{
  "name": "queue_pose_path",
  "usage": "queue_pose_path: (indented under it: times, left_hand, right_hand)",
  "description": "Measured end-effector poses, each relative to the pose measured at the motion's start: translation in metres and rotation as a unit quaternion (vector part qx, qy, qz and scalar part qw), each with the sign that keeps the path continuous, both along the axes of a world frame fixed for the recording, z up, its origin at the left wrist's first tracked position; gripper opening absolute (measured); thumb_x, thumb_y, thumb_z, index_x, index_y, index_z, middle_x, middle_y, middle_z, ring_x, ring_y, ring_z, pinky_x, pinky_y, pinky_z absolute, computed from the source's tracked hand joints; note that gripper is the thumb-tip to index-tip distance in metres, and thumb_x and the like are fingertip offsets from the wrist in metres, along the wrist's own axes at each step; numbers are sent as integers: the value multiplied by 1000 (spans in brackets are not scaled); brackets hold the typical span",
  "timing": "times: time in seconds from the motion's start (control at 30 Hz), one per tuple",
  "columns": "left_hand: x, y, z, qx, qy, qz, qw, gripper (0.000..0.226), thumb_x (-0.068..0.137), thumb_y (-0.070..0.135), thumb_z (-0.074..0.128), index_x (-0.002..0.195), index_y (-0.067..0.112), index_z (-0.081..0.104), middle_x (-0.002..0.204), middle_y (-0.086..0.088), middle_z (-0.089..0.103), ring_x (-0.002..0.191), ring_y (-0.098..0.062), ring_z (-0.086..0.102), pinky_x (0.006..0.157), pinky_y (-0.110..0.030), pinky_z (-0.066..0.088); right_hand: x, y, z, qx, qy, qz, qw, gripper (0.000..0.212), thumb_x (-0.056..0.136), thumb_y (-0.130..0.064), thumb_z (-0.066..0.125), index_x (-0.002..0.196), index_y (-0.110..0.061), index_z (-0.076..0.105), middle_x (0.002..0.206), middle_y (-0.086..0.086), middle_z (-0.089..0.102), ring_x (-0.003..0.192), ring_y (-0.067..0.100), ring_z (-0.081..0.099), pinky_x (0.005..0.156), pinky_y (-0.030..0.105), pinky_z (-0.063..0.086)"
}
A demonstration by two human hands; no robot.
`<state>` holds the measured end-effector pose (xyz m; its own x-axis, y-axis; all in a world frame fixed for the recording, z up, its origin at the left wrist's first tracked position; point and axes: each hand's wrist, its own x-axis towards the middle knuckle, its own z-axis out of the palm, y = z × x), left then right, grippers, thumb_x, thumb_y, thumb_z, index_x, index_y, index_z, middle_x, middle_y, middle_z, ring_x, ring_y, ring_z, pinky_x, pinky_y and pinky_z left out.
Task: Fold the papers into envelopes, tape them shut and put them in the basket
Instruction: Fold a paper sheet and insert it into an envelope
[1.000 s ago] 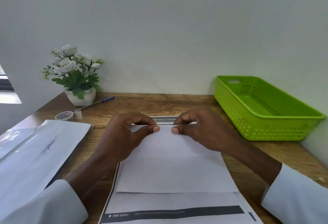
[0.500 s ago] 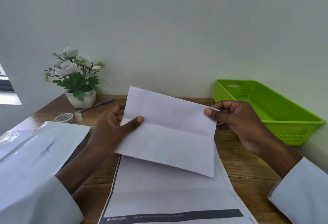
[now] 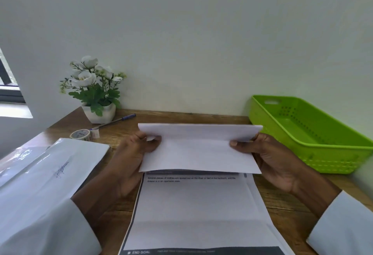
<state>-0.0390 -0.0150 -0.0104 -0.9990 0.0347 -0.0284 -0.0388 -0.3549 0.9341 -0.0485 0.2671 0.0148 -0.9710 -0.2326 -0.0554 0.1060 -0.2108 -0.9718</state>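
Note:
A folded white paper (image 3: 198, 151) is held level above the desk, its top flap bent toward me. My left hand (image 3: 133, 153) grips its left end, thumb on the front. My right hand (image 3: 268, 157) pinches its right end, thumb on the front. Under it lie flat printed sheets (image 3: 193, 210) on the wooden desk. A roll of tape (image 3: 80, 134) sits at the left, behind a white stack. The green basket (image 3: 314, 153) stands at the right, with nothing visible inside.
A white paper stack with a scribble (image 3: 50, 172) covers the left side of the desk. A potted white flower (image 3: 94, 91) and a blue pen (image 3: 115, 121) stand near the wall. The wall closes the desk's far edge.
The paper was pressed flat on the desk, then lifted and tilted; now it is lowered and held level, with its top part folded over toward me.

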Motion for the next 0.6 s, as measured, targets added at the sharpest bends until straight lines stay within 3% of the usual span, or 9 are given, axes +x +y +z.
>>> queue_pose_path:
  times: [0.1,0.17,0.27,0.37,0.43,0.53,0.6]
  left_hand:
    - [-1,-3,1,35,-21,-25,999,33,92,18,47,81,18,78,106,-16,75,93,-30,74,71,-39,63]
    - [-3,-6,2,55,8,-33,998,47,97,28,38,77,17,79,107,-16,75,101,-35,71,77,-40,62]
    - [-1,-7,4,10,20,-54,998,46,90,50,55,80,12,78,97,-15,75,87,-29,74,69,-35,61]
    - [0,-4,1,-52,-1,-88,995,19,67,27,83,83,18,77,90,-12,74,74,-22,73,59,-29,58]
    - [-2,-3,-1,-73,-3,-71,995,31,57,13,89,84,21,76,90,-14,75,75,-24,72,60,-29,58]
    - [-3,-2,-1,-87,9,-33,996,42,48,14,92,87,22,77,93,-11,76,81,-26,73,67,-34,61]
    - [-3,-1,-1,-89,22,-21,996,45,45,15,92,88,22,78,93,-8,77,82,-25,74,64,-30,60]
  right_hand:
    - [1,5,5,49,29,-21,998,17,77,0,67,88,-7,77,88,8,77,73,15,72,55,22,55]
    - [1,8,5,91,49,-24,994,22,83,5,61,78,-9,77,86,6,77,68,13,71,53,21,54]
    - [1,9,5,148,86,-18,985,34,85,14,57,73,-9,79,89,8,78,71,16,72,56,23,56]
    - [0,10,5,183,119,-17,976,35,83,15,60,71,-11,80,86,8,78,72,16,73,59,22,56]
    - [-1,13,8,198,131,-26,971,39,82,17,58,71,-13,80,86,7,79,74,13,73,60,19,56]
    - [-3,19,16,178,137,-72,972,38,80,18,55,77,-11,79,89,8,79,80,15,73,63,21,57]
    - [-3,18,18,160,153,-119,968,38,79,20,48,82,-6,76,90,10,78,84,21,74,66,22,58]
